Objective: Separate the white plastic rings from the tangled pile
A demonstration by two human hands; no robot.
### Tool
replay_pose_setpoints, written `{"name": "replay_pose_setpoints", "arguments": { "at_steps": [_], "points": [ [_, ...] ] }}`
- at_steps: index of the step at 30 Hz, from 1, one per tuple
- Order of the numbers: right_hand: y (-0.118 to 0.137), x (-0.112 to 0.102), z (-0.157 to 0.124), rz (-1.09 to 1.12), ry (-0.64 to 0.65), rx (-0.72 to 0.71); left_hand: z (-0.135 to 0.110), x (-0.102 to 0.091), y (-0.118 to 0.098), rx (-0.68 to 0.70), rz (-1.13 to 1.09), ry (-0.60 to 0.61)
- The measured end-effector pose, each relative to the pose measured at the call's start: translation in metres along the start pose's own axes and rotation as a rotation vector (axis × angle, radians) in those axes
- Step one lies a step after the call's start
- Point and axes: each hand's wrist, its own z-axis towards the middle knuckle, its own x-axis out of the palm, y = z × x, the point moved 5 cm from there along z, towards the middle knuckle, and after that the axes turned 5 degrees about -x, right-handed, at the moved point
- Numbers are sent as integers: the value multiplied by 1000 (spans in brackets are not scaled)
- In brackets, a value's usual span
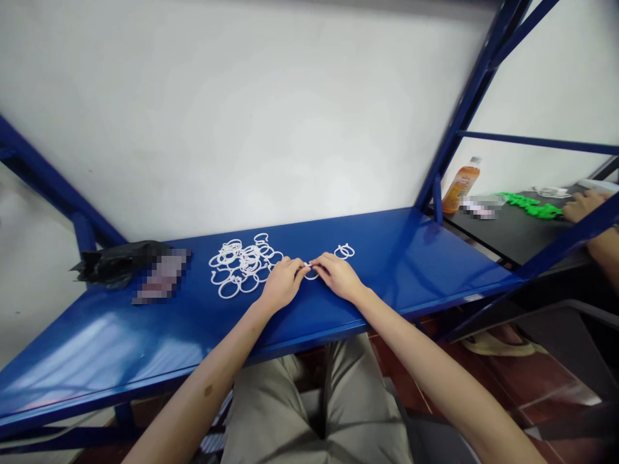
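Observation:
Both my hands rest on a blue metal shelf [416, 258] and pinch one white plastic ring [311, 275] between them. My left hand [283, 282] has its fingers closed on the ring's left side. On the ring's right side, my right hand [338, 276] also grips with closed fingers. A pile of several white rings [242, 264] lies just left of my left hand. A small joined pair of white rings [345, 251] lies just behind my right hand.
A black plastic bag [116, 263] lies at the shelf's left end. Blue frame posts [464, 109] rise at the right. On a neighbouring black table [517, 232] stand an orange drink bottle [460, 185] and green pieces [529, 205], with another person's hand [583, 205] beside them.

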Motion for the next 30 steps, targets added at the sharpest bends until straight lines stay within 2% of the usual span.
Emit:
{"name": "replay_pose_setpoints", "arguments": {
  "at_steps": [3,6,8,10,12,16,21,24,28,30],
  "points": [
    [-20,-14,2,-31,-147,134,1,-8,2,17,122,-66],
    [-60,-38,1,-88,-319,358,2,-18,16,-81,328,-192],
    [-90,-49,-1,-84,-358,525,2,-20,25,-152,449,-212],
    [-113,-53,-3,-61,-325,641,2,-18,31,-185,529,-188],
    [-123,-52,-3,-52,-282,663,2,-15,32,-184,560,-148],
    [-119,-46,-2,-55,-222,598,2,-12,26,-145,515,-92],
    [-113,-46,-5,-77,-232,572,2,-16,13,-15,320,-133],
    [-114,-47,-6,-97,-245,571,1,-10,8,56,233,-96],
    [-116,-45,-8,-131,-253,587,-3,2,8,45,192,23],
    [-116,-45,-9,-145,-256,594,-3,5,9,19,178,45]
  ]
}}
